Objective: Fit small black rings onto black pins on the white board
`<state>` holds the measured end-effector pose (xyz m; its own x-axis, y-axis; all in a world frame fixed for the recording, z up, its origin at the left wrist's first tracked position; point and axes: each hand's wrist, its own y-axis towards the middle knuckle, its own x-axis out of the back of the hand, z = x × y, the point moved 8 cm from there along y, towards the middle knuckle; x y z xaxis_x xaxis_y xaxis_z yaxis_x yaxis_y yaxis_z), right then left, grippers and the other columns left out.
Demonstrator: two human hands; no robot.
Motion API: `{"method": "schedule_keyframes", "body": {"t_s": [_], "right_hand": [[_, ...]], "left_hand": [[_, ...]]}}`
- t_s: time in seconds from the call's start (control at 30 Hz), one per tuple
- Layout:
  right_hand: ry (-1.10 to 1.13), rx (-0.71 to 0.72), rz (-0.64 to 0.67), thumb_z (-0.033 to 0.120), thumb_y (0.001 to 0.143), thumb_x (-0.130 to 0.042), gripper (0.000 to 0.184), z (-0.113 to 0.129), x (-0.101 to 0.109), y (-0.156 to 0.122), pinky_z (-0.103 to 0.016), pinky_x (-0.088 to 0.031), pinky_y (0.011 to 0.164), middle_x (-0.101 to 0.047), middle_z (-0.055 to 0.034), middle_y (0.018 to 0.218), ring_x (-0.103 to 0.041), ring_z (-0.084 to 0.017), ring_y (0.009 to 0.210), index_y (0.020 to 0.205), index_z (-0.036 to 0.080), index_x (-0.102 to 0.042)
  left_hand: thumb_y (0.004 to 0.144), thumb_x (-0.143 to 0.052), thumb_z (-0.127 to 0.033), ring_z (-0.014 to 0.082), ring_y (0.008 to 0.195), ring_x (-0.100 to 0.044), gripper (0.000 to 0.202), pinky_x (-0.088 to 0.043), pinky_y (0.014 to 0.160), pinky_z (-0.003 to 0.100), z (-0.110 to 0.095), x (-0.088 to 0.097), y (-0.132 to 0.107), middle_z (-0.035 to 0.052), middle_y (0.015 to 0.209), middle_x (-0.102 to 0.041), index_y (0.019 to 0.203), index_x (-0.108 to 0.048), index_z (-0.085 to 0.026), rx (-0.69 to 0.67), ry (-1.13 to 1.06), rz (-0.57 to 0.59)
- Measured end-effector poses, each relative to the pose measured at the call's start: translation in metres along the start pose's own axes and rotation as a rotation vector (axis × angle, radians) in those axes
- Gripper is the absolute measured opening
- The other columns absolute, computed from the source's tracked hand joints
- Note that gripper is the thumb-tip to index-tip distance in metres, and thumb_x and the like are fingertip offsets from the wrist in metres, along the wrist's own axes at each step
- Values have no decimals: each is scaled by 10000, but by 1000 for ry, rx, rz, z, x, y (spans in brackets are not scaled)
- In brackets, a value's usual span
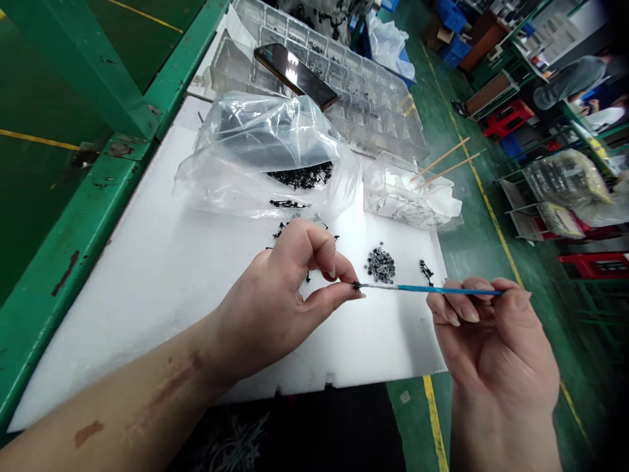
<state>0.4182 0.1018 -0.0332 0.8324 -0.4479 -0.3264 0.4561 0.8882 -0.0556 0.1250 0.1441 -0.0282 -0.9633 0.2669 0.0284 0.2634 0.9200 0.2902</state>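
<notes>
My left hand (280, 301) pinches a tiny black part (356, 286) between thumb and forefinger, above the white board. In my right hand (496, 341) is a thin blue paintbrush (437, 289), held near the end of its handle. Its silver front section points left and the tip meets the black part; the bristles cannot be made out. A pile of small dark rings (381, 264) lies just beyond the brush. To the right of the pile sits a small cluster of black parts (426, 270). More black pieces are partly hidden behind my left hand.
A clear plastic bag (236, 170) of black parts lies on the white board (162, 262). Behind it, a phone (295, 73) rests on a clear compartment tray (388, 98). A clear box (383, 203) holds white scraps and two wooden sticks. Green frame at left; a person sits far right.
</notes>
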Motion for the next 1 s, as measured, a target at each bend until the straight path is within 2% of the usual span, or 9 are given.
{"method": "schedule_keyframes", "body": {"t_s": [0.3, 0.57, 1.0], "right_hand": [[4, 9, 2, 337, 736, -1058, 313, 6, -2, 0, -241, -498, 542, -650, 48, 803, -458, -75, 616, 910, 238, -817], [-13, -1, 11, 348, 751, -1050, 294, 2, -4, -2, -253, -472, 544, -646, 39, 819, -460, -77, 617, 912, 245, -826], [-5, -2, 0, 336, 716, -1069, 326, 6, -1, -3, -235, -499, 544, -625, 49, 807, -455, -70, 619, 903, 247, -818]], "left_hand": [[966, -803, -91, 173, 891, -794, 426, -653, 841, 377, 0, 0, 0, -63, 960, -769, 989, -427, -290, 4, -7, -11], [964, -815, -98, 172, 887, -785, 438, -639, 844, 375, 0, 0, 1, -67, 955, -773, 992, -425, -293, -2, 1, -8], [973, -783, -84, 188, 913, -788, 428, -626, 848, 406, -2, 0, 2, -51, 941, -777, 999, -412, -296, -10, 6, -4]]}}
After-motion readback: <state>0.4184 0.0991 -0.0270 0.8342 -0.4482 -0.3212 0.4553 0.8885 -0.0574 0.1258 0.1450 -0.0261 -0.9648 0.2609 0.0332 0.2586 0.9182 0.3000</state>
